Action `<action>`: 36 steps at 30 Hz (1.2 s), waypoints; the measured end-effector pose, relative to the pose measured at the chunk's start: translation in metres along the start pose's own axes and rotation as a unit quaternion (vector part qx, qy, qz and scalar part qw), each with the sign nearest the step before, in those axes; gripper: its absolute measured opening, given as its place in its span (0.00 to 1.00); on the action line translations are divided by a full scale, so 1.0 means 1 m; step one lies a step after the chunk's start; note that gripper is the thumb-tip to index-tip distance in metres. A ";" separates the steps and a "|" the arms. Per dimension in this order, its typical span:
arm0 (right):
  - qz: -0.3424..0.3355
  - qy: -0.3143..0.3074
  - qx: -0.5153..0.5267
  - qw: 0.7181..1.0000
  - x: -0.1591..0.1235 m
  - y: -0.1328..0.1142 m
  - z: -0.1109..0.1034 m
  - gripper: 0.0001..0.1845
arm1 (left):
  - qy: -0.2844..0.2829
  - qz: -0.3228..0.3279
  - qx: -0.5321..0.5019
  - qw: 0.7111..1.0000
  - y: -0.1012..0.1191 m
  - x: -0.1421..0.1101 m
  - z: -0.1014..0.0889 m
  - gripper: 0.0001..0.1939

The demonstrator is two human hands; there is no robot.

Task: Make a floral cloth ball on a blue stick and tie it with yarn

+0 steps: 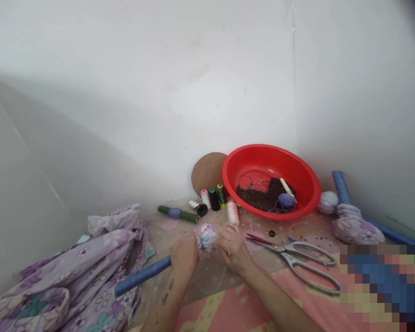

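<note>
Pink-and-yellow cloth (224, 309) lies nearest the camera, on the near side of the red basin (271, 152), which serves as the landmark here. To the near left of the basin, the left hand (185, 253) is clenched around a blue-wrapped stick (143, 276), with a floral bundle (207, 236) at the stick's far end. The bundle sits just beyond the left fingers, on their right, and dark thread circles it. The right hand (233, 249), between the left hand and the scissors, has bent fingers at the bundle's right side; whether they pinch it or a thread cannot be told.

In front of the basin lie the scissors (286, 250), blades parted and pointing left, with a small black ring (271, 234) beyond them. Left of the basin stand thread spools (213, 200), and a white-and-pink cone (233, 213) leans just beside its rim. Any lettering on them is too small to read. Behind the spools is a brown disc (207, 173); farther left, a green stick (190, 216) is wrapped in purple yarn. Floral fabric (83, 272) heaps at far left.

Inside the basin are dark crumbly matter (256, 198), a purple yarn ball (287, 201) and a pale-handled tool (285, 186). To its right rest a white ball (328, 203) and another floral bundle on a blue stick (358, 230).
</note>
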State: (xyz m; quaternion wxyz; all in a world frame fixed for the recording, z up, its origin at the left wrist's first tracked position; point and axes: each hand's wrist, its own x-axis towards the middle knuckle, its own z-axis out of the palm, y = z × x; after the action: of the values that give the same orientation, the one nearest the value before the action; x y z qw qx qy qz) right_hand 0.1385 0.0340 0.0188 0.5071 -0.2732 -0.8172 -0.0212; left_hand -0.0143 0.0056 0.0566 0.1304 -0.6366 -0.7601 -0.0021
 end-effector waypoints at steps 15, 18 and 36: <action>0.038 -0.049 -0.024 0.998 0.006 0.009 -0.014 0.14 | -0.023 0.126 0.030 0.991 0.017 -0.014 -0.012 0.14; 0.050 -0.061 -0.016 0.997 0.007 0.011 -0.017 0.14 | -0.024 0.153 0.040 0.987 0.021 -0.016 -0.016 0.15; 0.059 -0.100 0.047 0.992 0.011 0.013 -0.025 0.16 | -0.059 0.234 0.051 0.969 0.021 -0.018 -0.023 0.15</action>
State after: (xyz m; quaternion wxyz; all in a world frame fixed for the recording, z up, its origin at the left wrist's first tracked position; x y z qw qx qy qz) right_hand 0.1615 0.0419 0.0374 0.4356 -0.2974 -0.8463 0.0742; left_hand 0.0132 -0.0117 0.0723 0.1144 -0.7882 -0.5955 0.1050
